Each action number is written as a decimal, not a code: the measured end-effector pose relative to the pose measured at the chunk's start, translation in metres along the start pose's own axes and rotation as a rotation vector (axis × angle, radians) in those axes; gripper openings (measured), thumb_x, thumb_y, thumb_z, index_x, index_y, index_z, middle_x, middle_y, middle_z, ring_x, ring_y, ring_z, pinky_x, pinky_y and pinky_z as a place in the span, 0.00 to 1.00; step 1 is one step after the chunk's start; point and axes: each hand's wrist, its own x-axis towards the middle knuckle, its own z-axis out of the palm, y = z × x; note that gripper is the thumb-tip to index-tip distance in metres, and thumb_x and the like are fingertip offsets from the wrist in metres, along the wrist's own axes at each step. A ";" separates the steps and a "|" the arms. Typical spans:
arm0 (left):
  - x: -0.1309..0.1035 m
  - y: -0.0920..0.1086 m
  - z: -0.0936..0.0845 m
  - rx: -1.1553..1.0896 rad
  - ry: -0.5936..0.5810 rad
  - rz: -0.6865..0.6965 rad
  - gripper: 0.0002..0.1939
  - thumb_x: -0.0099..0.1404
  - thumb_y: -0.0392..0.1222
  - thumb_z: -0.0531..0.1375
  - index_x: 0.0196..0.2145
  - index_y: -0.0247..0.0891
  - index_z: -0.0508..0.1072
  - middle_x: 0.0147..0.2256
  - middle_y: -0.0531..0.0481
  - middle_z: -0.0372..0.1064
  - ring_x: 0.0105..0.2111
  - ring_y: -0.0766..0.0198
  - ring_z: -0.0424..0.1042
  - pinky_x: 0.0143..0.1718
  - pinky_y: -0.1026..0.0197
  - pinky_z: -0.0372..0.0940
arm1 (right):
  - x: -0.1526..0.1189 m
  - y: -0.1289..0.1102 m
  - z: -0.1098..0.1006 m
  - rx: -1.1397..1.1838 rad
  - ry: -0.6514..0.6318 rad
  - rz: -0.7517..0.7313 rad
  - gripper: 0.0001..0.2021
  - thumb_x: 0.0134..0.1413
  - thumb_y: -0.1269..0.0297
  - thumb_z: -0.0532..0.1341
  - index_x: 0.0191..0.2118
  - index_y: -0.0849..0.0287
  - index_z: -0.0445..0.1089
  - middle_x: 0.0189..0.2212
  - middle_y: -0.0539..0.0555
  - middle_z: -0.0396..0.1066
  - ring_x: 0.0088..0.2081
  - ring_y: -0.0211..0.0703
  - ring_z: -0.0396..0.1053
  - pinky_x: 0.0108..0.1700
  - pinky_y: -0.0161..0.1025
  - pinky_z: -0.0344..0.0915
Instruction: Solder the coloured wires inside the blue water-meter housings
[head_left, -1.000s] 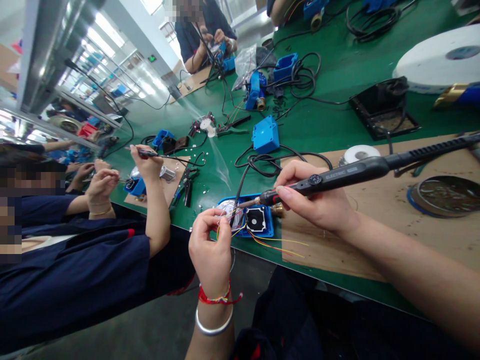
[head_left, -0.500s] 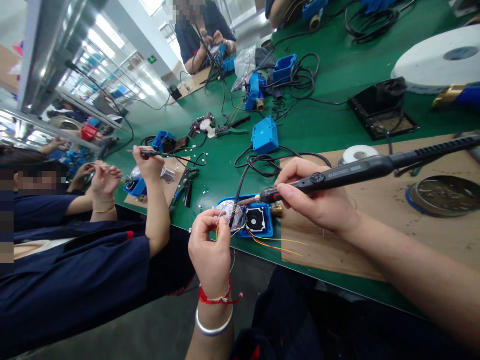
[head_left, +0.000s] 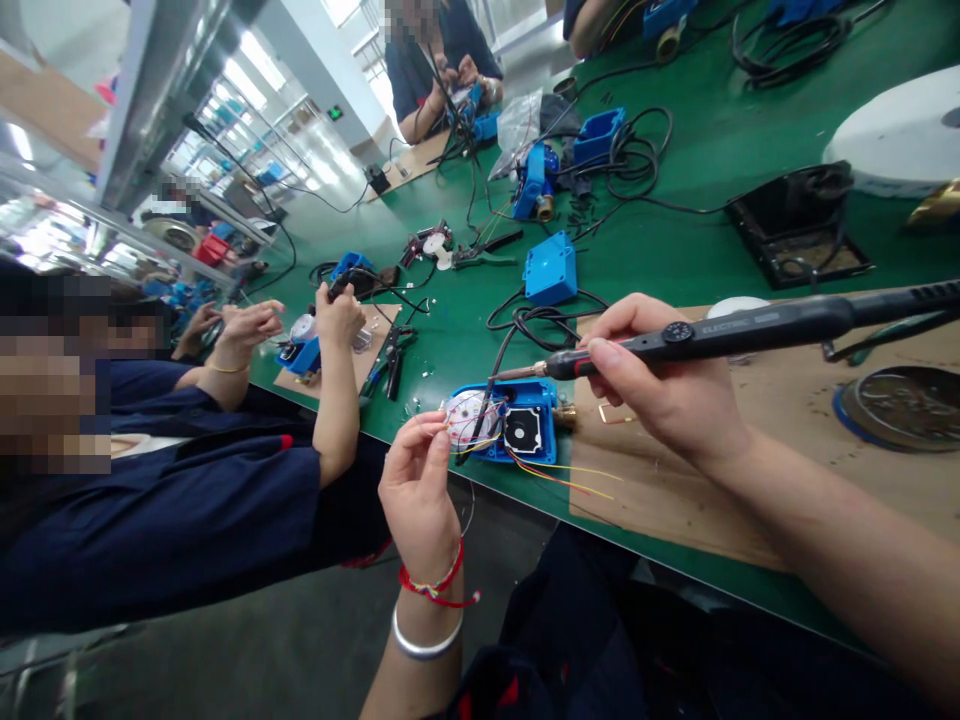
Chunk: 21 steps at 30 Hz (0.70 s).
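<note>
My right hand (head_left: 660, 370) grips a black soldering iron (head_left: 720, 336), its metal tip pointing left above a blue housing (head_left: 551, 440). Inside that housing sit a white round disc (head_left: 469, 412) and a black square part (head_left: 523, 431); a brass fitting (head_left: 565, 417) sticks out on its right. My left hand (head_left: 424, 475) pinches thin wires (head_left: 455, 437) at the disc's left edge, thumb against fingers. Yellow and red wires (head_left: 577, 478) trail from the housing to the right. A black cable (head_left: 491, 385) runs up from it.
Cardboard (head_left: 690, 500) lies on the green table (head_left: 450, 330), bearing a round tin (head_left: 904, 405). Behind it are a soldering stand (head_left: 802, 235) and a blue box (head_left: 550, 268) with coiled cable. Pliers (head_left: 391, 360) lie left, near a co-worker's hand (head_left: 341, 318). Another person works across the table.
The iron's tip has lifted back from the wires at the disc, exposing more of the disc. My left hand has shifted slightly left of it, still pinching. The whole view has turned a little left.
</note>
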 end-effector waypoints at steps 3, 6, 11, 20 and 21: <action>0.002 0.001 -0.004 -0.214 -0.035 -0.059 0.02 0.60 0.36 0.64 0.33 0.40 0.75 0.38 0.51 0.75 0.43 0.63 0.74 0.53 0.54 0.67 | -0.001 -0.002 -0.001 0.025 0.020 0.007 0.12 0.59 0.53 0.60 0.29 0.53 0.65 0.26 0.51 0.66 0.28 0.42 0.65 0.26 0.41 0.61; 0.007 0.006 -0.006 -0.324 -0.101 -0.109 0.02 0.63 0.38 0.62 0.34 0.40 0.75 0.36 0.51 0.76 0.43 0.61 0.75 0.55 0.48 0.65 | -0.002 -0.005 -0.003 0.046 0.045 0.030 0.13 0.59 0.52 0.61 0.29 0.54 0.65 0.24 0.50 0.66 0.26 0.41 0.64 0.26 0.40 0.60; 0.014 0.014 -0.002 -0.327 -0.054 0.020 0.03 0.62 0.36 0.62 0.35 0.40 0.75 0.33 0.54 0.76 0.39 0.64 0.76 0.55 0.50 0.66 | -0.002 -0.010 -0.005 0.086 0.092 0.033 0.13 0.58 0.51 0.61 0.29 0.54 0.66 0.22 0.49 0.66 0.23 0.39 0.63 0.25 0.40 0.58; 0.004 0.016 -0.003 0.391 -0.122 0.166 0.10 0.64 0.40 0.61 0.43 0.40 0.77 0.31 0.50 0.74 0.31 0.66 0.73 0.38 0.62 0.69 | -0.001 -0.015 -0.008 0.092 0.095 0.024 0.12 0.58 0.53 0.61 0.29 0.54 0.66 0.22 0.49 0.65 0.24 0.40 0.62 0.27 0.41 0.59; 0.003 0.017 -0.003 0.455 -0.130 0.157 0.12 0.64 0.41 0.61 0.45 0.40 0.76 0.32 0.50 0.75 0.32 0.65 0.74 0.38 0.62 0.69 | -0.001 -0.015 -0.008 0.091 0.093 0.025 0.12 0.58 0.52 0.61 0.29 0.54 0.66 0.22 0.49 0.65 0.24 0.40 0.62 0.27 0.41 0.59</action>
